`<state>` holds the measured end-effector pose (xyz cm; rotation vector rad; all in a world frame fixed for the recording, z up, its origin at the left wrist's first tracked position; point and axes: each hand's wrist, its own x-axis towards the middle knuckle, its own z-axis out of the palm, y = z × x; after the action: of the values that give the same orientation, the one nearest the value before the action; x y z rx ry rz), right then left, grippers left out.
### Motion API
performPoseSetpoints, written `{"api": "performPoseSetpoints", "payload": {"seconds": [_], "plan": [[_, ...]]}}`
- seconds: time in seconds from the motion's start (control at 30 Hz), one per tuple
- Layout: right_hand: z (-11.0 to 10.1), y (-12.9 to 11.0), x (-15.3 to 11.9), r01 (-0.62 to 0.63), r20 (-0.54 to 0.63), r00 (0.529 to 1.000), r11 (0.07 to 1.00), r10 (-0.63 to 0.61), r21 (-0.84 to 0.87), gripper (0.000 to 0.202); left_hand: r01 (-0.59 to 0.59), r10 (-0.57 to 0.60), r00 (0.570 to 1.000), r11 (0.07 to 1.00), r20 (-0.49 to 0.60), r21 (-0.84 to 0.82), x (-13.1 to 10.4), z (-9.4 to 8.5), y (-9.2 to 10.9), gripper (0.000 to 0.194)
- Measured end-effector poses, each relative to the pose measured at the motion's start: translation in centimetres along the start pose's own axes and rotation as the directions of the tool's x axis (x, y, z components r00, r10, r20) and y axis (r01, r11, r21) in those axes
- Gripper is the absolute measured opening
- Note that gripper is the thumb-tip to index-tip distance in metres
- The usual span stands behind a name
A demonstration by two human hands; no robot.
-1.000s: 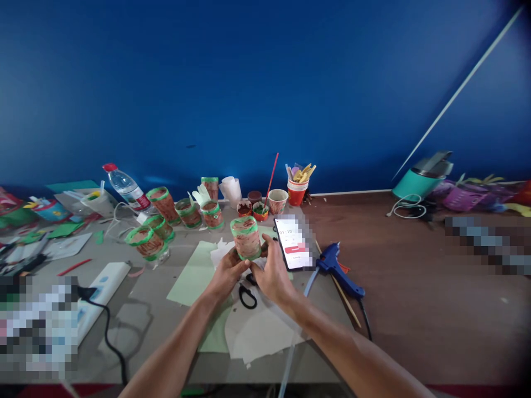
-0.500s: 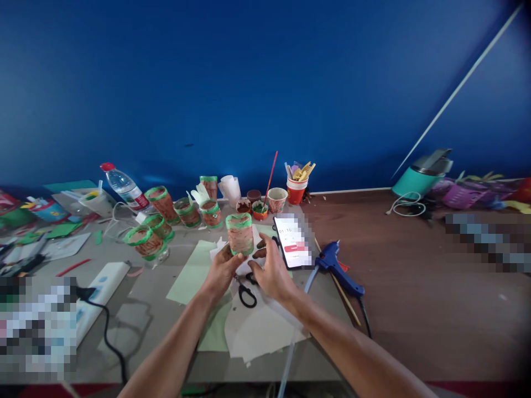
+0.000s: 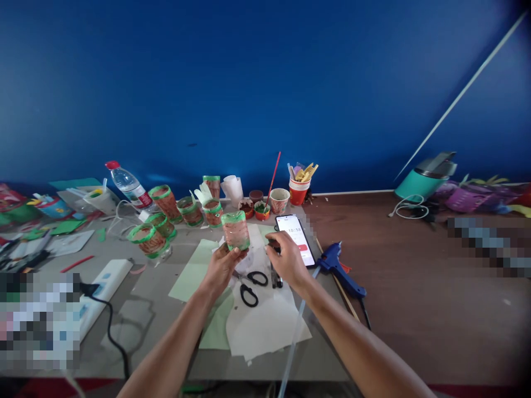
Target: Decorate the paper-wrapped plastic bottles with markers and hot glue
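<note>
My left hand (image 3: 224, 266) holds a clear plastic cup (image 3: 235, 231) painted brown, with green bands at both ends, by its lower part. To its right is my right hand (image 3: 286, 255), apart from the cup, with thumb and forefinger curled towards each other; whether anything small is between them is hidden. Below the hands, black-handled scissors (image 3: 249, 295) lie on white paper (image 3: 265, 326), and a black pen-like item (image 3: 277, 279) lies beside them. A phone (image 3: 295, 235) with a lit timer rests just behind my right hand.
Several painted cups (image 3: 146, 239) and a bottle (image 3: 128, 187) stand at the back left. Paint cups (image 3: 261, 210), one with a red brush, are behind the hands. A blue glue gun (image 3: 344, 273) lies to the right, a power strip (image 3: 102, 293) to the left.
My right hand has moved right, away from the cup, and its fingers have curled in. The cup in my left hand has shifted slightly left and tilted. More of the scissors shows.
</note>
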<state>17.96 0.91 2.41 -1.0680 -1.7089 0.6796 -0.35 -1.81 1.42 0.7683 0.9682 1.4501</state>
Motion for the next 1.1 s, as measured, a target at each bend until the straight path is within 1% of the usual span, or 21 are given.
{"api": "performPoseSetpoints", "payload": {"seconds": [0.13,0.27,0.47,0.6,0.7,0.8,0.93,1.1], "plan": [[-1.9,0.4,1.2,-0.025,-0.060,0.998,0.999,0.023,-0.026,0.017,-0.014,0.014,1.000,1.000,-0.011,-0.005,0.3,-0.3,-0.3,0.046],[-2.8,0.9,1.9,-0.067,-0.097,0.993,0.997,0.064,-0.032,0.016,-0.011,0.011,1.000,1.000,-0.015,-0.012,0.5,-0.6,-0.5,0.046],[-2.9,1.3,2.0,-0.082,-0.035,0.996,0.995,0.080,-0.056,0.018,-0.010,0.010,1.000,1.000,-0.018,-0.005,0.4,-0.5,-0.4,0.041],[-2.9,1.5,2.1,-0.102,-0.035,0.994,0.993,0.100,-0.067,0.018,0.006,-0.006,1.000,1.000,-0.023,-0.016,0.3,-0.3,-0.1,0.040],[-2.8,1.7,2.1,-0.131,-0.034,0.991,0.989,0.129,-0.065,0.020,0.034,-0.035,0.999,0.999,-0.030,-0.030,0.3,-0.3,0.1,0.043],[-2.6,1.9,2.1,-0.162,-0.016,0.987,0.985,0.162,-0.053,0.022,0.031,-0.032,0.999,0.999,-0.032,-0.040,0.2,-0.4,0.3,0.047],[-2.4,1.8,2.3,-0.159,-0.007,0.987,0.985,0.159,-0.070,0.022,0.012,-0.014,0.999,0.998,-0.037,-0.058,0.3,-0.6,0.3,0.052],[-2.5,1.1,2.7,-0.152,0.011,0.988,0.985,0.153,-0.077,0.023,0.005,-0.013,0.997,0.995,-0.077,-0.095,0.9,-0.7,-0.1,0.062]]}}
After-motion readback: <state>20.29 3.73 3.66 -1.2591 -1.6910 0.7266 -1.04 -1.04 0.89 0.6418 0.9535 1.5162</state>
